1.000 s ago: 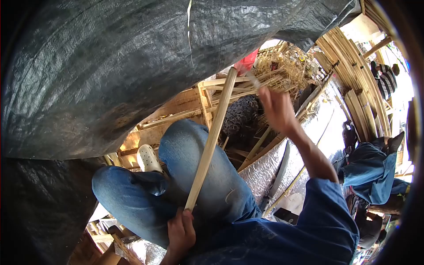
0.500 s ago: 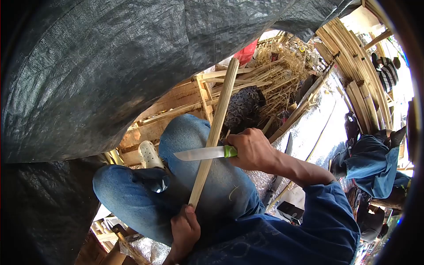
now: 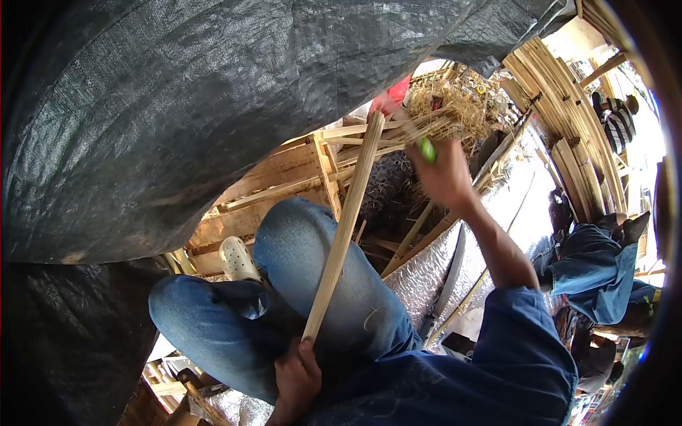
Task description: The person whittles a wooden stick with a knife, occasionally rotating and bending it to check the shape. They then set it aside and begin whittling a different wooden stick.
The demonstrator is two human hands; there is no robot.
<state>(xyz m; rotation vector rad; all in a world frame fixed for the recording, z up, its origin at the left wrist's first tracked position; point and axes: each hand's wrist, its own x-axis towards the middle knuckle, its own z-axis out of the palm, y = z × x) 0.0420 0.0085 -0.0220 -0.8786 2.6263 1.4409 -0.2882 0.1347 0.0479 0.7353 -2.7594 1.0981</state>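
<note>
My left hand (image 3: 297,374) is closed around the lower end of a long wooden stick (image 3: 342,238), which slants up across my jeans (image 3: 298,241). My right hand (image 3: 444,177) is raised beyond my knee, to the right of the stick's upper end and apart from it. It is closed on a knife with a green handle (image 3: 426,149). Motion smears the blade, which points up and left near the top of the stick.
A dark tarp (image 3: 177,121) hangs low on the left. Beyond my knee lie a wooden crate (image 3: 277,174), straw and shavings (image 3: 462,106). A long blade (image 3: 447,280) rests on silvery foil (image 3: 419,266) at right. Bundled wooden strips (image 3: 561,113) stand behind; another person's legs (image 3: 597,263) show at far right.
My right hand has swung the knife up and away, from the middle of the stick to beside its far end. The left hand stays almost still on the stick.
</note>
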